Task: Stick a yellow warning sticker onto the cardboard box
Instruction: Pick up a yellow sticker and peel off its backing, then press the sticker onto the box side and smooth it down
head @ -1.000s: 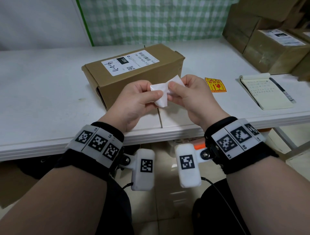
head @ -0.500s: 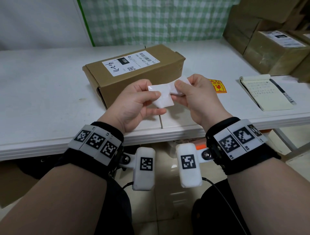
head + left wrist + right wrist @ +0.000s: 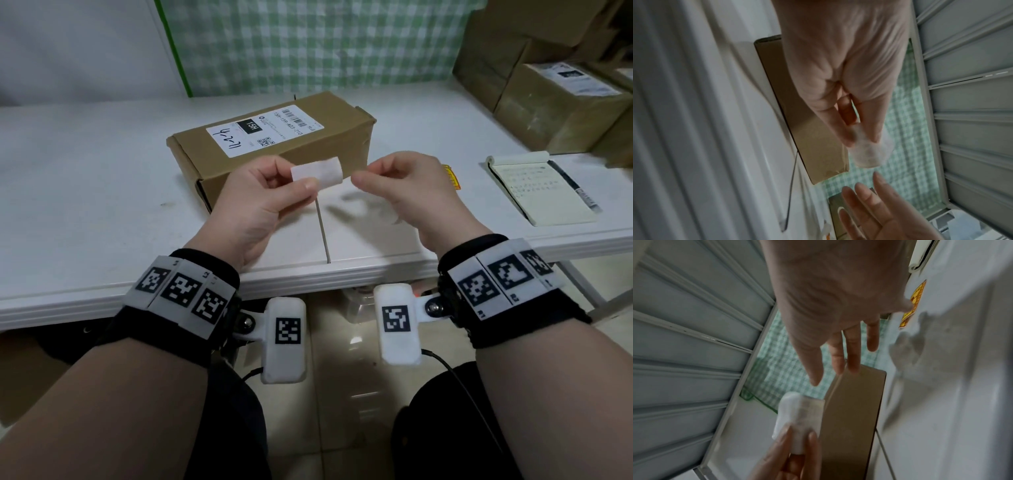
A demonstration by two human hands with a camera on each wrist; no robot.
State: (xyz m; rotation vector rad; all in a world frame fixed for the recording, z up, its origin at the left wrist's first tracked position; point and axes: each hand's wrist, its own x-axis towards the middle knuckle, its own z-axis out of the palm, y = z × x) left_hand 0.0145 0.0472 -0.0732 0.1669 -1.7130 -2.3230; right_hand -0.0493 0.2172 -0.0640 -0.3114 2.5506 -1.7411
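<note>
The brown cardboard box (image 3: 274, 144) with a white shipping label lies on the white table (image 3: 85, 192), just beyond my hands. My left hand (image 3: 301, 181) pinches a small curled white slip of paper (image 3: 317, 174) between thumb and forefinger, above the table's near edge. The slip (image 3: 869, 154) also shows in the left wrist view, and the slip (image 3: 799, 415) in the right wrist view. My right hand (image 3: 370, 174) hovers just right of the slip, fingers relaxed and holding nothing. A yellow warning sticker (image 3: 451, 176) lies flat on the table, mostly hidden behind my right hand; the sticker (image 3: 913, 305) shows more fully in the right wrist view.
An open notebook (image 3: 537, 188) with a black pen (image 3: 575, 185) lies at the right. Several stacked cardboard boxes (image 3: 555, 102) fill the back right corner. A seam (image 3: 322, 226) runs through the table below my hands. A green checked cloth (image 3: 308, 44) hangs behind.
Both hands pinched the white slip together before. My right hand has let go and drawn off to the right; my left hand alone holds the slip, raised slightly.
</note>
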